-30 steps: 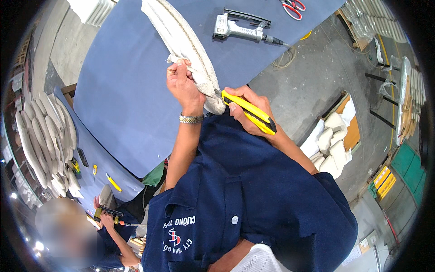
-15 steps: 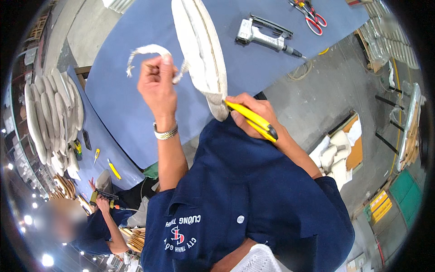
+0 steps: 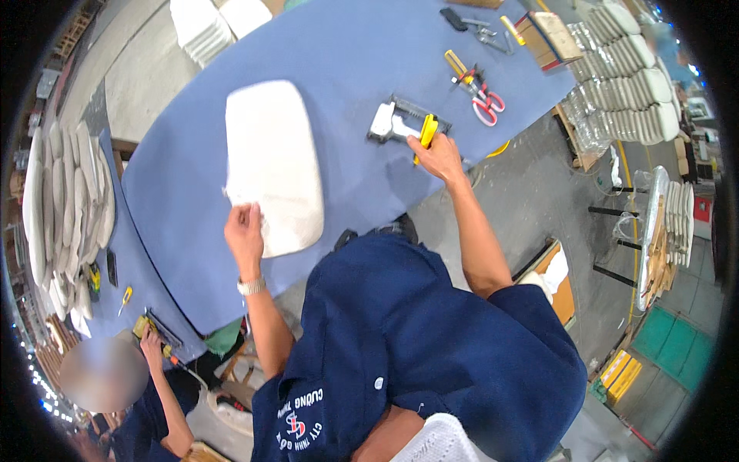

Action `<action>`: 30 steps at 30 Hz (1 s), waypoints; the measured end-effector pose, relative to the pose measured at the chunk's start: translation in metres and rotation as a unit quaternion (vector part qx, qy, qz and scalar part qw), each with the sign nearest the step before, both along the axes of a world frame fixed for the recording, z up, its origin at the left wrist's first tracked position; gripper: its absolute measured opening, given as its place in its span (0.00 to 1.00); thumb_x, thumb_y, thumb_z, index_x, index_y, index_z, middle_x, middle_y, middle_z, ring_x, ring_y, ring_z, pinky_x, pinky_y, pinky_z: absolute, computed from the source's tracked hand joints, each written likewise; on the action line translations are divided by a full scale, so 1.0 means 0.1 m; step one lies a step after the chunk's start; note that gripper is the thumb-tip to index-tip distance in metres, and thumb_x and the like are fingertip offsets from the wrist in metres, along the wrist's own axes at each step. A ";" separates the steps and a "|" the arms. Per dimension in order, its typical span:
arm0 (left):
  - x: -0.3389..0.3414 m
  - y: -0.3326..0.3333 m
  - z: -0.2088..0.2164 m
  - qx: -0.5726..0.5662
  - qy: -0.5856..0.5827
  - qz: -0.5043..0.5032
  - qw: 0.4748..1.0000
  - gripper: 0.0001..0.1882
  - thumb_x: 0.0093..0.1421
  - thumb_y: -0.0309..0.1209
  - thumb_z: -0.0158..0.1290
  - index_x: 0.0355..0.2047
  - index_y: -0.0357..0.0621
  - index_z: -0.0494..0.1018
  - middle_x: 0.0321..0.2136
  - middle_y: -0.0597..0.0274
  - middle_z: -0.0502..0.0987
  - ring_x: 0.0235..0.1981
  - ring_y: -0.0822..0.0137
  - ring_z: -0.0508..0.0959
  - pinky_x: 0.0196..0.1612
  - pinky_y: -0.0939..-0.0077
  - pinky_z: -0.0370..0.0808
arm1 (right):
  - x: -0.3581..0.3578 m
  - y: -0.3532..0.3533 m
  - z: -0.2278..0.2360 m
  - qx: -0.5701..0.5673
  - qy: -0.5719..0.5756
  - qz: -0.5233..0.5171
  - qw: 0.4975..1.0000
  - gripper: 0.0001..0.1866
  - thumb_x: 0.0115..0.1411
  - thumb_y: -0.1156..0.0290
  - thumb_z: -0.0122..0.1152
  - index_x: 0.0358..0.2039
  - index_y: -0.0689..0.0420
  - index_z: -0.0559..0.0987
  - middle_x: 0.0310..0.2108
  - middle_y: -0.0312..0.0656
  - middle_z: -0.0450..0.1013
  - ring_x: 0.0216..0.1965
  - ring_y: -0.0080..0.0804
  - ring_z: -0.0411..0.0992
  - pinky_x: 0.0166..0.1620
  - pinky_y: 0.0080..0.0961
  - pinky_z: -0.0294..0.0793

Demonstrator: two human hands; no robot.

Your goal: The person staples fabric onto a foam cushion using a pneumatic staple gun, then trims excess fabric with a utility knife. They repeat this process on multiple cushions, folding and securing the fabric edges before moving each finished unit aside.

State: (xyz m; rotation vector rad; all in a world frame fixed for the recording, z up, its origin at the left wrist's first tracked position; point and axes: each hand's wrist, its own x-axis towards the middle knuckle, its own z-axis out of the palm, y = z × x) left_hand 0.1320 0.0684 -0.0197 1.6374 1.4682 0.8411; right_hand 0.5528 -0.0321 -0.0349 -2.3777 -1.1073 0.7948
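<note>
A white padded seat cushion (image 3: 275, 162) lies flat on the blue-covered table, its smooth face up. At its near left edge is my left hand (image 3: 245, 229), fingers curled together; what they pinch, if anything, is hidden against the white fabric. My right hand (image 3: 440, 156) grips a yellow utility knife (image 3: 426, 132) over the silver staple gun (image 3: 386, 123). Its fingers reach the gun's handle, though I cannot tell whether they touch it. Beyond that hand lie red-handled scissors (image 3: 486, 106) and a yellow-handled tool (image 3: 453, 63).
The blue table (image 3: 346, 46) carries a cardboard box (image 3: 548, 38) at its far right. Stacked cushions (image 3: 68, 208) stand at left, and wrapped cushion stacks (image 3: 623, 85) at far right. A co-worker's hand (image 3: 152, 346) holds a tool at lower left.
The cushion has gone from on edge to flat on the table. My right hand has moved with the knife from the cushion to the staple gun. The white strip in my left hand no longer shows.
</note>
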 end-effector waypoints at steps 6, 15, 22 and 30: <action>0.16 -0.49 0.16 -0.046 -0.039 -0.057 0.997 0.06 0.64 0.27 0.62 0.34 0.36 0.78 0.27 0.64 0.79 0.29 0.77 0.74 0.32 0.80 0.72 | 0.98 0.15 -0.03 -0.143 -0.206 0.006 0.968 0.41 0.58 0.30 0.57 0.49 0.59 0.82 0.46 0.54 0.81 0.48 0.51 0.81 0.49 0.49 0.79; 1.38 -0.73 0.69 0.055 -0.044 -0.237 0.969 0.05 0.58 0.24 0.67 0.34 0.38 0.83 0.27 0.65 0.77 0.28 0.74 0.75 0.32 0.79 0.71 | -0.45 -0.11 0.53 0.179 0.342 0.306 0.870 0.12 0.65 0.71 0.61 0.48 0.58 0.82 0.38 0.38 0.80 0.29 0.24 0.76 0.31 0.26 0.76; 2.07 -0.72 0.73 0.007 -0.103 -0.320 0.942 0.06 0.59 0.24 0.66 0.36 0.37 0.83 0.28 0.59 0.82 0.26 0.73 0.78 0.32 0.79 0.74 | -0.25 -0.68 0.29 0.142 0.420 0.174 0.879 0.11 0.68 0.72 0.58 0.49 0.58 0.78 0.32 0.36 0.78 0.32 0.21 0.76 0.37 0.24 0.76; 3.57 -1.16 0.62 0.023 -0.019 -0.518 0.855 0.07 0.57 0.29 0.66 0.36 0.41 0.84 0.31 0.59 0.80 0.25 0.66 0.77 0.31 0.71 0.75 | 0.64 -1.58 0.24 0.290 0.338 0.032 0.895 0.14 0.58 0.74 0.68 0.45 0.58 0.80 0.31 0.37 0.78 0.30 0.26 0.72 0.40 0.29 0.74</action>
